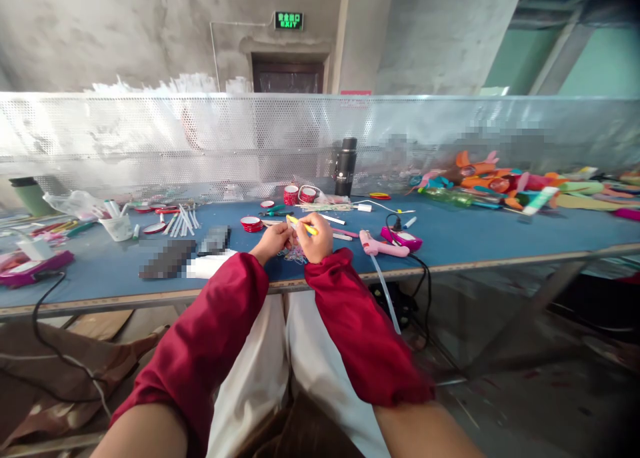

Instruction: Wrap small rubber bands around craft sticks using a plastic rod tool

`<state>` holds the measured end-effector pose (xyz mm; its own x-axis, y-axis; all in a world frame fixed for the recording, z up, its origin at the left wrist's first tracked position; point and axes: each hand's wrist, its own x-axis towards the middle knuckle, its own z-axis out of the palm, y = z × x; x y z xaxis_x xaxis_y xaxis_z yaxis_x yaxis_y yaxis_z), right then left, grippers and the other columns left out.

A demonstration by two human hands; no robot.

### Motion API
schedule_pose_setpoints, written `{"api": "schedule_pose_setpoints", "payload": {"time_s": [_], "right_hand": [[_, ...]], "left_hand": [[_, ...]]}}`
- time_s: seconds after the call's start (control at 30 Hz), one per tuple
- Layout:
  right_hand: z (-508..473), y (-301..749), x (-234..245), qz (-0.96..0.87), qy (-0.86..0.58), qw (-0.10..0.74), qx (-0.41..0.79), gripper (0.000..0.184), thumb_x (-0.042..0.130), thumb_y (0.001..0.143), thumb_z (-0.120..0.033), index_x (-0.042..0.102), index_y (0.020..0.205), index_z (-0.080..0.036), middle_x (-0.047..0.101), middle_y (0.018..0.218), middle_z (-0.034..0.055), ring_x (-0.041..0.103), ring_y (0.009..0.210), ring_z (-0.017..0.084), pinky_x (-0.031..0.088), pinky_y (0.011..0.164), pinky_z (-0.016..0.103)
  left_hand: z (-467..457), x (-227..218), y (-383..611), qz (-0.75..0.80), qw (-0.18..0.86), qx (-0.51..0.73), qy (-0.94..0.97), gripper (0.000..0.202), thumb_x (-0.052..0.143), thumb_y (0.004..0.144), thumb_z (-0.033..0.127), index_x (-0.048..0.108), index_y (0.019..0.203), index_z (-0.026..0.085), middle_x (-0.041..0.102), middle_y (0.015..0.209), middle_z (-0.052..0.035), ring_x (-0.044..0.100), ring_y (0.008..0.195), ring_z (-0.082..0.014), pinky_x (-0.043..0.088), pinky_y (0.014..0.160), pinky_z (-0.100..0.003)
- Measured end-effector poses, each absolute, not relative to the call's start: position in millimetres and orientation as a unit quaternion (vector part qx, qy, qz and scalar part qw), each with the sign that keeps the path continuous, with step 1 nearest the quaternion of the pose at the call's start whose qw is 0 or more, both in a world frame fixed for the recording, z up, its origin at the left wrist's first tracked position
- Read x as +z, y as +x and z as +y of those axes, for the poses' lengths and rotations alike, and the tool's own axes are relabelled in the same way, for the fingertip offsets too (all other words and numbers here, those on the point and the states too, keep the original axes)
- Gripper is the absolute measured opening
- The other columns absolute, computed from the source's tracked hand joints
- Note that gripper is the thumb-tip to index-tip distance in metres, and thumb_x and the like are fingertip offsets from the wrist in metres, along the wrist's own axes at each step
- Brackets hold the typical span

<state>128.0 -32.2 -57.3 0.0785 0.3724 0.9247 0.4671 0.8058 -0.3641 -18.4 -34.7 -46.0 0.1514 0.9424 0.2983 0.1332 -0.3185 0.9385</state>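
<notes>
exit sign (289, 21), tool (310, 229) in right hand (317, 242)

Left oversleeve (210, 331) and right oversleeve (363, 338) are showing crimson, gathering at the cuffs (327, 265) | off-white trousers (325, 351) are creasing | dark-brown garment (300, 435) is folding | left hand (273, 240), right hand (317, 239) are going bare

– Gripping a yellow tool (311, 230) in the right hand (319, 242)!
– Curling the left hand (273, 239) close beside, right above thin tangled strands (296, 254).
– And farther right?
– Seeing a pink glue gun (384, 247) on the blue table (475, 235), with a black bottle (345, 171) farther back!
</notes>
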Motion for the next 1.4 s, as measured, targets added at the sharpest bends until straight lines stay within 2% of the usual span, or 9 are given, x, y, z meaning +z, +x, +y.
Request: {"api": "schedule_pose_setpoints", "payload": {"time_s": [0.43, 0.97, 1.4], "right_hand": [[-31.7, 128.2, -56.7, -0.670, -0.300, 0.678, -0.035, 0.013, 0.057, 0.092, -0.027, 0.058, 0.080, -0.026, 0.069, 0.080, 0.0026, 0.063, 0.080, 0.022, 0.049, 0.078, 0.035], [-32.4, 127.7, -56.4, -0.683, -0.293, 0.669, -0.022, 0.014, 0.059, 0.094, -0.031, 0.059, 0.081, -0.026, 0.070, 0.080, 0.0022, 0.063, 0.078, 0.021, 0.049, 0.074, 0.035], [-31.9, 127.9, -55.9, -0.681, -0.292, 0.672, -0.015, 0.015, 0.057, 0.095, -0.030, 0.059, 0.082, -0.026, 0.070, 0.081, 0.0026, 0.063, 0.078, 0.021, 0.048, 0.075, 0.035]], "left_hand": [[-34.7, -46.3, -18.6, 0.411, 0.411, 0.501, 0.642, 0.027, 0.071, 0.093, 0.025, 0.058, 0.070, 0.016, 0.059, 0.052, 0.0033, 0.051, 0.043, -0.0079, 0.036, 0.047, -0.020], [-33.4, -46.4, -19.9, 0.406, 0.410, 0.503, 0.643, 0.029, 0.062, 0.095, 0.017, 0.058, 0.066, 0.016, 0.059, 0.051, 0.0019, 0.049, 0.042, -0.0084, 0.036, 0.047, -0.021], [-29.7, -49.3, -21.1, 0.401, 0.413, 0.507, 0.642, 0.025, 0.066, 0.094, 0.020, 0.058, 0.070, 0.016, 0.060, 0.053, 0.0022, 0.051, 0.043, -0.0089, 0.036, 0.047, -0.021]]}}
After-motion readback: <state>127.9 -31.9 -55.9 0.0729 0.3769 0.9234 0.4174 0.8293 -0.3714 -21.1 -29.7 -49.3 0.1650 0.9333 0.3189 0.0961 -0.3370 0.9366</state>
